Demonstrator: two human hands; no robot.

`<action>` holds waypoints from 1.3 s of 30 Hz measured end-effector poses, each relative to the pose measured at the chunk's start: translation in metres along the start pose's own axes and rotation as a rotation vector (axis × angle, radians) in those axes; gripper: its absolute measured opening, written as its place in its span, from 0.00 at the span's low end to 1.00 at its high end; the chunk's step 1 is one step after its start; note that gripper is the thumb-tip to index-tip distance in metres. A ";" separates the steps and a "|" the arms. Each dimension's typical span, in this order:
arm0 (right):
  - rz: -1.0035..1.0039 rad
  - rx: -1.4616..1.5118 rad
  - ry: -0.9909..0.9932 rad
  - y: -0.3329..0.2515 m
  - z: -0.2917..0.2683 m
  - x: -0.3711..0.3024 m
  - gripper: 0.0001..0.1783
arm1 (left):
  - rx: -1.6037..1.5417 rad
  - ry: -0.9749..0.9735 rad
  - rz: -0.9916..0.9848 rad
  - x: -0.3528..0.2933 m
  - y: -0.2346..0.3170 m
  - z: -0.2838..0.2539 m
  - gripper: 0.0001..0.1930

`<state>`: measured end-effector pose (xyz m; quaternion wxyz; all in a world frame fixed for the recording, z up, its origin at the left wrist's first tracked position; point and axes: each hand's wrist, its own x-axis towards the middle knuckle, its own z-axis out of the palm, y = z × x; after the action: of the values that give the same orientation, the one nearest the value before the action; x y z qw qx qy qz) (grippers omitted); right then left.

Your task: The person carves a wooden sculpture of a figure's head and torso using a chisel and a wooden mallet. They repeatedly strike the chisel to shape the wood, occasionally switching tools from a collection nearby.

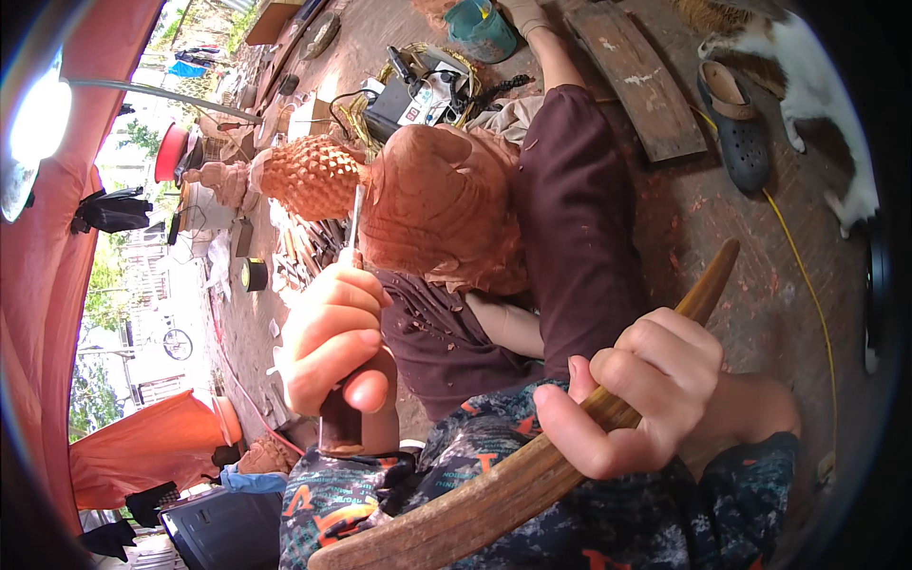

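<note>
A reddish-brown carved Buddha-like head (pixel 442 214), its crown covered in knobbly curls (pixel 313 176), lies between my legs. My left hand (pixel 332 332) is closed around a chisel (pixel 356 223), its dark wooden handle (pixel 340 423) showing below the fist. The chisel's metal tip meets or nearly meets the carving where the curls border the smooth face; actual contact I cannot tell. Held slantwise over my lap, a curved wooden club (pixel 475 508) is gripped by my right hand (pixel 646 389). The club is apart from the chisel.
Chips lie on my dark trousers (pixel 584 218). Beyond the carving are a container of tools and cables (pixel 408 100) and a teal bucket (pixel 480 30). A plank (pixel 641 81), a grey clog (pixel 736 128), a cat (pixel 826 85) and a yellow cord (pixel 803 266) are on the right.
</note>
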<state>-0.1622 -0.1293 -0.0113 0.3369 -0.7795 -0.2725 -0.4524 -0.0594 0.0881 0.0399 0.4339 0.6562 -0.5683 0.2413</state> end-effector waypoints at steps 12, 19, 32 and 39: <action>-0.003 0.006 0.037 0.006 0.001 -0.002 0.26 | 0.144 0.084 -0.043 0.010 -0.005 0.027 0.19; 0.015 -0.016 0.087 0.019 0.003 -0.001 0.22 | 0.232 0.277 -0.056 0.013 -0.009 0.040 0.18; 0.081 -0.091 0.036 0.026 0.000 -0.007 0.19 | 0.206 0.231 -0.035 0.002 -0.004 0.034 0.18; 0.073 -0.003 0.141 0.018 0.004 -0.006 0.20 | 0.195 0.151 -0.045 0.005 -0.006 0.034 0.20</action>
<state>-0.1494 -0.1384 -0.0226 0.3701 -0.7557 -0.2190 -0.4939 -0.0584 0.0566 0.0250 0.4149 0.6878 -0.4931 0.3342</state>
